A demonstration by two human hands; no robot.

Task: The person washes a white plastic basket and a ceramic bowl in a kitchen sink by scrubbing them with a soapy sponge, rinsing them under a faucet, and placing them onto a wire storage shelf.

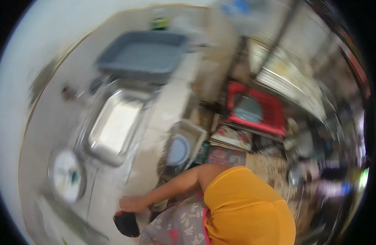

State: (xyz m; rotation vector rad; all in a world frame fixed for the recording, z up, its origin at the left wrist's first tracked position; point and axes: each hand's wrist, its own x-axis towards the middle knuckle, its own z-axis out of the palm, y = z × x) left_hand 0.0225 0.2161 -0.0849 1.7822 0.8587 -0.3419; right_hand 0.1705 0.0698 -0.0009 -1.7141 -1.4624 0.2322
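My right hand [132, 204] is closed over the tiled counter [102, 196] at the lower left. It appears to grip a small black item [127, 224] with a red edge; blur hides its exact kind. A yellow-orange sleeve [249, 202] covers the upper arm, and a grey flowered apron [178, 225] with pink trim shows below it. My left hand is out of view. Farther along the counter is a rectangular metal sink [116, 125] with a bright bottom. A round white container [67, 176] holding something white and a green item stands left of my hand.
A grey plastic tub [142, 56] stands beyond the sink, near a bottle [159, 20] with a green-yellow label. Below the counter edge is a pale crate [192, 130] with a light blue round container [178, 150]. A red plastic rack [269, 113] and a white slatted rack [286, 79] stand right.
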